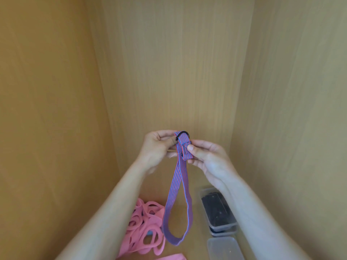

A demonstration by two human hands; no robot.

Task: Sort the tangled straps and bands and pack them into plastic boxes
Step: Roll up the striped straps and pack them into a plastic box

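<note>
Wood-grain panels (169, 62) close in on three sides, like the inside of a cupboard, with a matching bench (194, 192) at the bottom.

Both hands are raised in front of the back panel and share one striped strap (177, 203). The left hand (157, 145) has its fingers curled in, pinching the strap's top end beside a black ring (183, 133). The right hand (208, 158) pinches the doubled-over part just below that ring, with its thumb (190, 147) laid on the front face. Neither hand is free.

From that grip the strap hangs straight down between the forearms as a long narrow loop. Whether its lowest bend touches the bench I cannot tell.

Left of the hanging loop, under the left forearm, lies a tangled heap of pink bands (144, 228). Right of it, partly under the right forearm, stands a plastic box with dark contents (217, 209), apparently stacked on another, and nearer the person a clear box or lid (225, 248).

The boxes lie down and to the right of the grip, so the right hand looks nearer to them. The strap's long axis is vertical while the boxes lie flat. The loop probably needs folding short before it will fit, and it could brush the pink heap as it swings across.
</note>
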